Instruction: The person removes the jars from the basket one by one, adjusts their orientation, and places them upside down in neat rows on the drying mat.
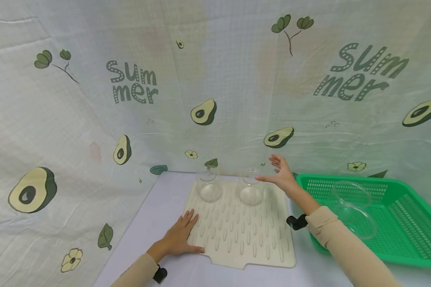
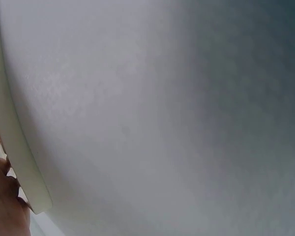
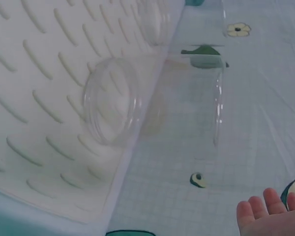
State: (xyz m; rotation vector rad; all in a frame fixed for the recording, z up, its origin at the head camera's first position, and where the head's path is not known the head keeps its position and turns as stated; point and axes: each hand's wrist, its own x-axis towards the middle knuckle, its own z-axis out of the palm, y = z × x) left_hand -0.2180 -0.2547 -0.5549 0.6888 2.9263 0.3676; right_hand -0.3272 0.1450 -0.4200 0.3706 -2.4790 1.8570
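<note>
Two clear see-through cups stand rim-down at the far end of a cream ribbed drying mat (image 1: pixel 237 235): a left cup (image 1: pixel 210 191) and a right cup (image 1: pixel 250 193). My right hand (image 1: pixel 281 177) is beside the right cup, fingers spread and nothing held; its thumb overlaps the cup in the head view. In the right wrist view, fingers of that hand (image 3: pixel 273 216) are apart from the right cup (image 3: pixel 177 105). My left hand (image 1: pixel 181 235) rests on the mat's left edge, fingers straight. The left wrist view has the mat's rim (image 2: pixel 14 128) with part of that hand (image 2: pixel 7 206).
A green plastic basket (image 1: pixel 413 261) stands right of the mat, with clear round-rimmed cups (image 1: pixel 357 217) lying inside. A white cloth printed with avocados (image 1: pixel 204 112) hangs close behind the mat and along the left. The table surface (image 1: pixel 147 215) is pale.
</note>
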